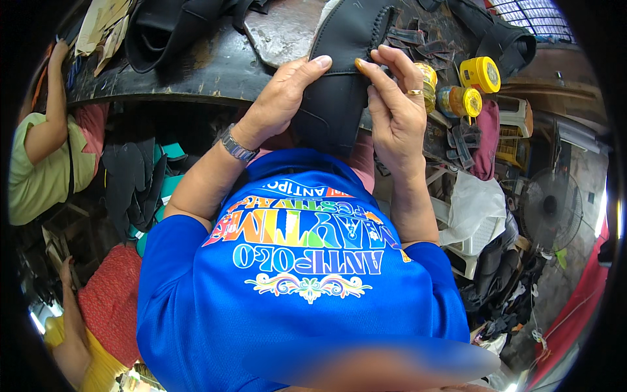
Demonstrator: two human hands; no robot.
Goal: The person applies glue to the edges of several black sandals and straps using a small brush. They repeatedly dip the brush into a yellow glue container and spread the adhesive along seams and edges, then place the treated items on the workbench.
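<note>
A black leather-like piece [346, 42] with stitching along its edges lies over the table's near edge and hangs toward my lap. My left hand [281, 98], with a metal watch at the wrist, grips its left edge, thumb on top and fingers hidden underneath. My right hand [398, 104] is at the right edge of the piece, wearing a gold ring. Its fingers are apart, and the index fingertip, smeared yellow-brown, rests on the black surface near a seam. I see no tool in that hand.
A worn stone slab [277, 29] lies on the dark table [189, 81]. Yellow-lidded jars [460, 101] and a yellow tub [480, 74] stand right. Black material [157, 36] lies left. Two other people sit at left, one in a pale green shirt [49, 163]. A fan [552, 209] stands right.
</note>
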